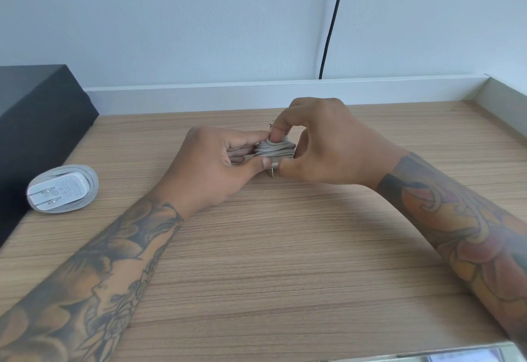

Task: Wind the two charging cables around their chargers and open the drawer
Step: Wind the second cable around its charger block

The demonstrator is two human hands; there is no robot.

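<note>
Both hands, left [216,165] and right [322,147], pinch cable-wound charger [275,151] mid-desk [285,247]; second wound charger [63,189] far left.

A wood-grain worktop [285,262] with a low white raised edge [199,95] along its back and right side stands against a pale wall [171,19]. A black box [37,110] sits at the worktop's left rear corner. A thin black cord [332,25] hangs down the wall and disappears behind the raised edge.
</note>
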